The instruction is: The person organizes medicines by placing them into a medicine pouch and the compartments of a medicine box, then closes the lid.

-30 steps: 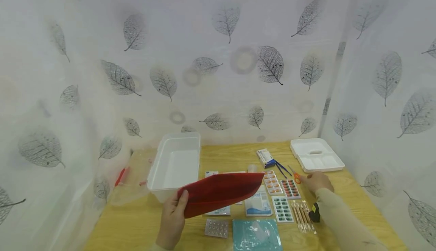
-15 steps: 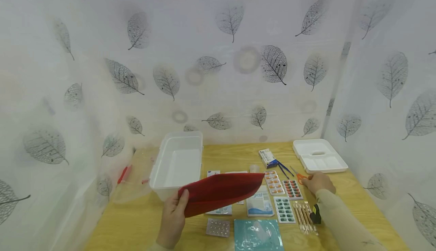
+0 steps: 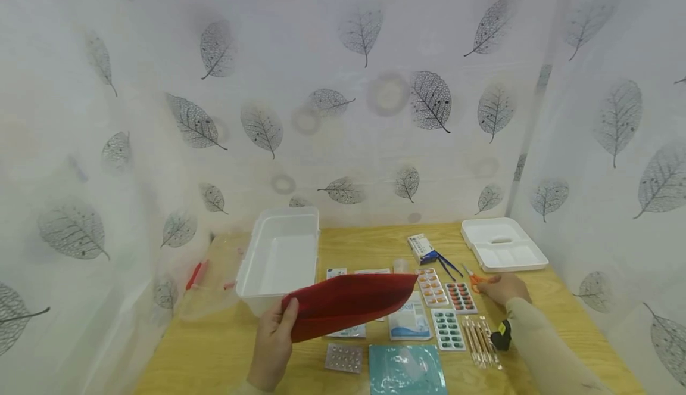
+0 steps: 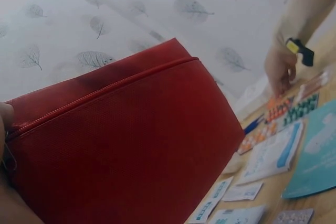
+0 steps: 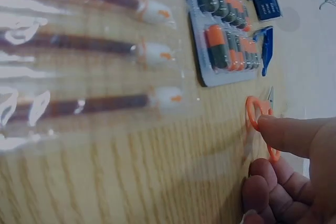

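Note:
A red zippered pouch (image 3: 348,305) is held up over the table in my left hand (image 3: 270,347), thumb on its near face. It fills much of the left wrist view, where its zip pull hangs by the hand. Over at the right, my right hand (image 3: 506,289) pinches the orange handle of a pair of scissors (image 5: 253,111). The thumb presses on one loop, and the other fingers curl below it. The blades point away, toward the back left. Beside the scissors lie a blister pack of red-and-green capsules (image 3: 461,298) and blue tweezers (image 3: 448,266).
A white open box (image 3: 278,258) stands at the left, near a clear lid with red clips (image 3: 198,274). At the back right lies a white divided tray (image 3: 504,245). Wrapped swabs (image 3: 480,341), green capsules (image 3: 449,329) and a teal packet (image 3: 406,371) lie in front.
My right hand has shifted slightly right, and the scissors in its fingers have moved a little with it. My left hand and the red pouch stay nearly still.

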The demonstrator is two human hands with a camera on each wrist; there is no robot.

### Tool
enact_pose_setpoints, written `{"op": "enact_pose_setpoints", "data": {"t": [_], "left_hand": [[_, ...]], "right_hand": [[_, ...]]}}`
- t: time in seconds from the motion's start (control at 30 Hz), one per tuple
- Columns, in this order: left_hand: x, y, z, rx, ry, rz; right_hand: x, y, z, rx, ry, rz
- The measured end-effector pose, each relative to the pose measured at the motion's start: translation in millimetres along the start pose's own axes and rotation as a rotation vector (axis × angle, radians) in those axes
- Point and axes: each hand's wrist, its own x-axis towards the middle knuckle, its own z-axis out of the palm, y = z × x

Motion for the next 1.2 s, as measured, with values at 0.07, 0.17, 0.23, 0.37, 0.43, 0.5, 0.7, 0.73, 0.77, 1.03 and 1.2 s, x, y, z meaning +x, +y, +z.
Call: {"op": "enact_pose_setpoints", "data": {"t": [0.07,0.17,0.23,0.37,0.43,0.5,0.7,0.73,0.77,1.03,1.2], "left_hand": [[0.0,0.0,-0.1,-0.004,-0.002,0.001],[0.1,0.1,-0.4,-0.001,0.001,0.002],[0.4,0.5,-0.5,0.002,0.002,-0.007],[0.5,1.4,-0.5,0.010,0.004,-0.026],[0.6,1.8,-0.1,0.012,0.001,-0.026],[0.8,2.0,0.3,0.017,-0.003,-0.015],[1.2,4.9,2.0,0.042,-0.016,0.034],[1.1,5.7,2.4,0.045,-0.018,0.041],[0.8,6.3,2.9,0.046,-0.019,0.049],[-2.5,9.3,8.8,0.031,-0.008,0.103],[-3.8,8.2,13.5,0.002,-0.005,0.108]], "right_hand": [[1.0,4,0,0.037,0.012,-0.011],[2.4,10,0,0.074,0.033,-0.040],[2.9,13,1,0.082,0.053,-0.057],[2.8,18,1,0.125,0.059,-0.067],[0.7,19,0,0.168,0.059,-0.058],[-3.4,18,-3,0.212,0.066,-0.069],[-21.4,-4,-16,0.349,0.125,-0.186],[-24.1,-10,-19,0.367,0.133,-0.205],[-26.7,-15,-22,0.382,0.138,-0.225],[-57.6,-71,-49,0.388,0.141,-0.394],[-84.6,-105,-59,0.366,0.139,-0.516]]}}
